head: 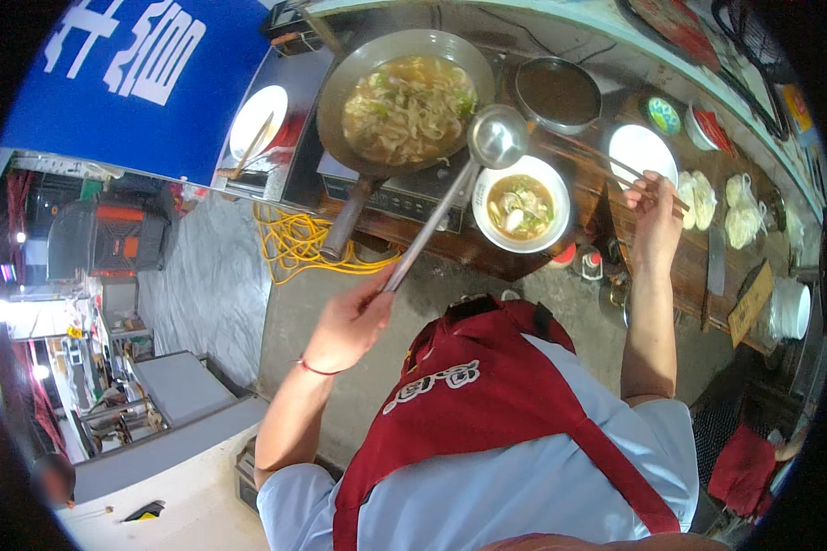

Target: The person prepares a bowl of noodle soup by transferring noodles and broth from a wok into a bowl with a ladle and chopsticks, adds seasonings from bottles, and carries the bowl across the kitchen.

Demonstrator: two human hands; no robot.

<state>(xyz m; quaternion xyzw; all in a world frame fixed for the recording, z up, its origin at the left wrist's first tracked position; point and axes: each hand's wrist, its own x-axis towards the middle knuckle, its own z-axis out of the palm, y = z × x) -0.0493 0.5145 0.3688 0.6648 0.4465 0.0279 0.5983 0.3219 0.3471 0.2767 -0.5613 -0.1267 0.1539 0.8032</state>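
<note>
My left hand grips the handle of a metal ladle. The ladle's bowl hangs between the wok and a white bowl. Broth with pale, noodle-like pieces and greens fills the wok, which sits on an induction cooker with its handle towards me. Inside the white bowl is a serving of soup with similar pieces. Long wooden chopsticks are held in my right hand, pointing left above the counter, over the edge of a white plate.
A dark round pan stands behind the white bowl. To the right lie bagged pale food, a cleaver and a cardboard piece. Another white plate is left of the wok. Yellow cable coils on the floor.
</note>
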